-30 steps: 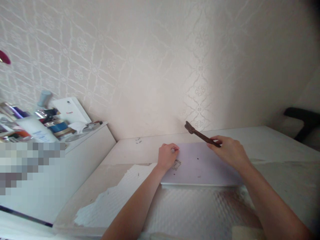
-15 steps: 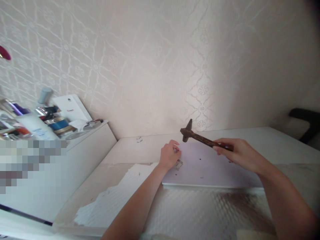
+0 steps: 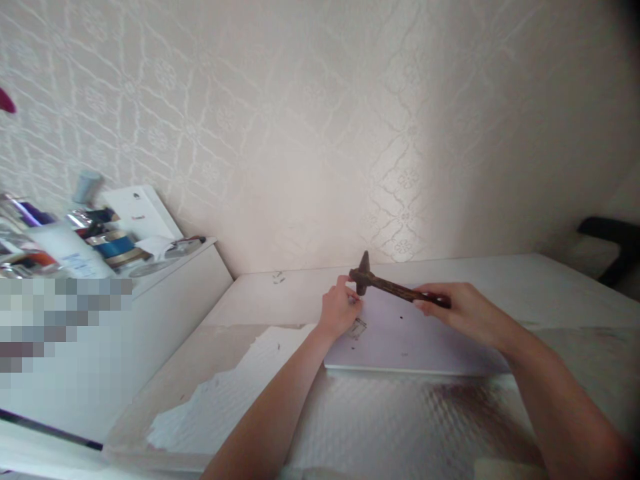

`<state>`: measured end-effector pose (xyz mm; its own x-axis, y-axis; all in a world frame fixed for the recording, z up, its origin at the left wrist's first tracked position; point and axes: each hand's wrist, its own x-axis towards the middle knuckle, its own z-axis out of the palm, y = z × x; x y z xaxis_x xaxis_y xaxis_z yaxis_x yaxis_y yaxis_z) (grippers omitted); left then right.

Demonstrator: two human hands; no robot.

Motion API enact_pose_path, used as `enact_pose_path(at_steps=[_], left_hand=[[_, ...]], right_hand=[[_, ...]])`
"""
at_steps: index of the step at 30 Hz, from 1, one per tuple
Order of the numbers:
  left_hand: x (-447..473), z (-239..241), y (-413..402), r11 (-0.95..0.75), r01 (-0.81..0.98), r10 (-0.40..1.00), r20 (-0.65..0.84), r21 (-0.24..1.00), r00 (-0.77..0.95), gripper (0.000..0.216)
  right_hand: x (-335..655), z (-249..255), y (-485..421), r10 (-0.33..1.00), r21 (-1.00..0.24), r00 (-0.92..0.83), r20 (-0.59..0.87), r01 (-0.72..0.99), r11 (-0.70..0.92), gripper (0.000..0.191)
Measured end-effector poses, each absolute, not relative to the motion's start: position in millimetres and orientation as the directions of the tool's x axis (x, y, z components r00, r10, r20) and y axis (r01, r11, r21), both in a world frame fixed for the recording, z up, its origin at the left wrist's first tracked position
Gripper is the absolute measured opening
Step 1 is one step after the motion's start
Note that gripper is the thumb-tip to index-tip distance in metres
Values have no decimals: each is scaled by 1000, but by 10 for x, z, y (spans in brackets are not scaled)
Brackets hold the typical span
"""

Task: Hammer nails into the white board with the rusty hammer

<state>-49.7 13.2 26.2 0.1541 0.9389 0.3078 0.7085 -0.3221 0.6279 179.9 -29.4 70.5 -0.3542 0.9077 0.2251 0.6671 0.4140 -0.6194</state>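
Observation:
A pale flat board (image 3: 410, 340) lies on the white table (image 3: 550, 280). My left hand (image 3: 339, 310) rests on the board's left end with its fingers pinched together over something too small to name, beside a small metal fitting (image 3: 358, 328). My right hand (image 3: 463, 311) grips the handle of a small rusty brown hammer (image 3: 387, 287). The hammer head hangs just above my left fingertips.
A white cabinet (image 3: 165, 293) at the left carries bottles, a blue tin (image 3: 114, 244) and a white card. Torn white sheeting (image 3: 240, 393) and bubble wrap (image 3: 400, 420) cover the near table. A dark chair back (image 3: 607, 233) stands at the far right. Patterned wallpaper is behind.
My right hand has swung the hammer over and to the left, bringing its head from behind the board down to just above my left fingers. My left hand has stayed put.

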Motion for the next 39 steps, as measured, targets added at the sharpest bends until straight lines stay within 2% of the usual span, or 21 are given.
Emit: enact_pose_path(at_steps=[8, 24, 30, 34, 39], left_hand=[[-485, 269, 132, -304, 724, 944, 296, 620, 143, 40], [-466, 320, 120, -285, 756, 950, 282, 589, 138, 47], [-455, 351, 104, -275, 758, 955, 256, 591, 147, 53], [-447, 358, 97, -267, 762, 957, 255, 589, 139, 51], [-452, 359, 93, -262, 758, 960, 244, 597, 140, 52]], right_hand=[[1779, 728, -307, 893, -566, -401, 206, 695, 443, 31], [1751, 723, -311, 889, -560, -377, 260, 691, 457, 31], [1761, 712, -297, 893, -546, -384, 233, 709, 447, 31], [1771, 698, -286, 888, -581, -379, 262, 673, 459, 34], [1782, 683, -273, 890, -593, -401, 220, 669, 448, 32]])
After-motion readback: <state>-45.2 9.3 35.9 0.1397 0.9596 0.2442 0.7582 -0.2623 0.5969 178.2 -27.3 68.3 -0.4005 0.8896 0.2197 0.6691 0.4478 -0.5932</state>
